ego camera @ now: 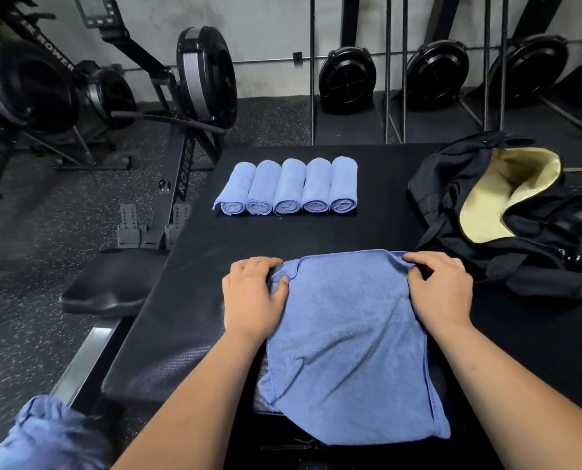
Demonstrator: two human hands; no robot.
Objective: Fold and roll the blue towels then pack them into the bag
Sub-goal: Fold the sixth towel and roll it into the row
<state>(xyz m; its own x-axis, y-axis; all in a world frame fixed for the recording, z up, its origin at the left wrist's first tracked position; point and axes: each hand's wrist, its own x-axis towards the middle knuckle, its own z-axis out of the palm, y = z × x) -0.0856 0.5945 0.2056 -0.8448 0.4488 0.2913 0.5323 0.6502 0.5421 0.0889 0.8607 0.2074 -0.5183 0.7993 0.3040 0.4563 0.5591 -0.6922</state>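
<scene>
A blue towel lies folded lengthwise on the black padded surface in front of me. My left hand pinches its far left corner, thumb on top of the cloth. My right hand pinches the far right corner. Several rolled blue towels sit side by side in a row at the far side of the surface. A black bag with a pale yellow lining lies open at the right.
A heap of loose blue towels sits at the bottom left, off the surface. Rowing machines stand on the speckled floor to the left and behind. More machines are stored upright along the back wall.
</scene>
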